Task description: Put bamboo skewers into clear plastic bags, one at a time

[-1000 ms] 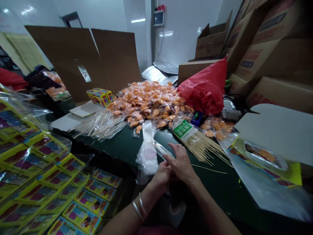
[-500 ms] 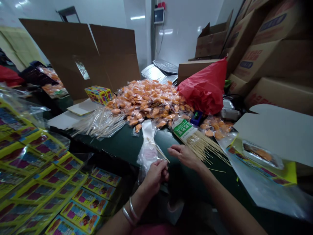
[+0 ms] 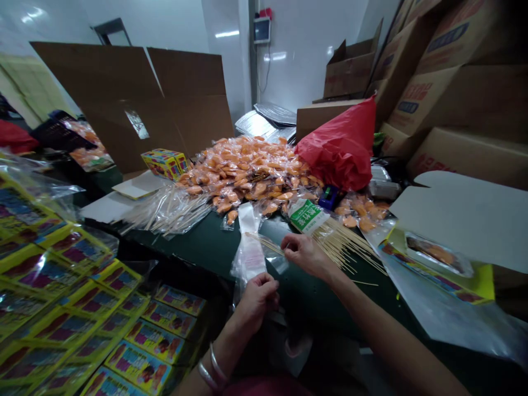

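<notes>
My right hand (image 3: pixel 306 254) is closed, its fingertips pinching the near end of a few thin bamboo sticks (image 3: pixel 266 243). The sticks slant up and left over a stack of clear plastic bags with a white printed strip (image 3: pixel 252 257). A flap of clear plastic hangs beneath the sticks. My left hand (image 3: pixel 259 297), with silver bangles on its wrist, is closed at the near end of the bags; what its fingertips hold, if anything, is too small to make out. Right of my right hand lies a green-labelled pack of bamboo sticks (image 3: pixel 342 242), its sticks fanned out.
A large heap of wrapped orange pieces (image 3: pixel 251 165) fills the table's back. Bagged pale sticks (image 3: pixel 173 209) lie left. A red plastic bag (image 3: pixel 340 148) stands behind. Yellow printed boxes (image 3: pixel 152 335) are stacked lower left; an opened box with a tray (image 3: pixel 439 256) is at right.
The bamboo sticks have passed from my left hand to my right, which has closed on their end. The sticks now lie flatter. My left hand has shifted slightly down and left.
</notes>
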A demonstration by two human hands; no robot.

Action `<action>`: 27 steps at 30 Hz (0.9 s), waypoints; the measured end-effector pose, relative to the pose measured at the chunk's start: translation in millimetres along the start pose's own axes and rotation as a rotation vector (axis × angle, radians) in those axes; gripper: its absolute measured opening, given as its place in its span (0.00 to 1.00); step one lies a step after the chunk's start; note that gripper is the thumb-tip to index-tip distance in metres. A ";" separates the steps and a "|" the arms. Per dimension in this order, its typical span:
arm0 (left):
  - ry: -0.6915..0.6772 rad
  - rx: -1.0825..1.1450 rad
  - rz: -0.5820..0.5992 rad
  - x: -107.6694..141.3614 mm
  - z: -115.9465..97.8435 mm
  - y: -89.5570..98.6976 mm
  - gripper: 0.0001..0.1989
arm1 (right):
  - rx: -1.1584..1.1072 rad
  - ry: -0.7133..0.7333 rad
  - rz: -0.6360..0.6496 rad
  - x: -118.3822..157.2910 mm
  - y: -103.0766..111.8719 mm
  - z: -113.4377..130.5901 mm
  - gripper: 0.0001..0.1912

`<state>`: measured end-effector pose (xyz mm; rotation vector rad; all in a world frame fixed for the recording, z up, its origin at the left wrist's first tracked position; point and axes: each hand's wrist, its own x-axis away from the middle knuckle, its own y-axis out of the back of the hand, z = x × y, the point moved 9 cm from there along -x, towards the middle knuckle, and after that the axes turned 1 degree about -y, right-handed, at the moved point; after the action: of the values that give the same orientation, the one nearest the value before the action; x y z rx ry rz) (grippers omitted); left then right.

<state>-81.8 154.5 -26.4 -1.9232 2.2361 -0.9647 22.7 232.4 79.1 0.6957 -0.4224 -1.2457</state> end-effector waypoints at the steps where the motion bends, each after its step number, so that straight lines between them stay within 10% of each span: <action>1: 0.012 0.015 -0.007 1.3 0.5 1.5 0.17 | 0.018 0.003 -0.016 -3.6 6.3 2.7 0.08; 6: 0.032 0.046 -0.023 8.6 -1.9 7.1 0.16 | 0.072 0.012 -0.034 -16.4 20.5 15.8 0.10; 18: -0.063 0.067 -0.067 -5.9 -22.4 7.0 0.16 | -0.062 0.220 0.129 11.4 -22.2 30.4 0.10; 27: -0.097 0.033 -0.108 -3.8 -23.2 19.2 0.20 | 0.118 0.513 -0.064 4.5 -19.0 48.4 0.10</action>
<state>-107.4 168.6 -18.1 -2.0482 2.0714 -0.8931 -20.6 213.1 100.9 1.1005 -0.0484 -1.0580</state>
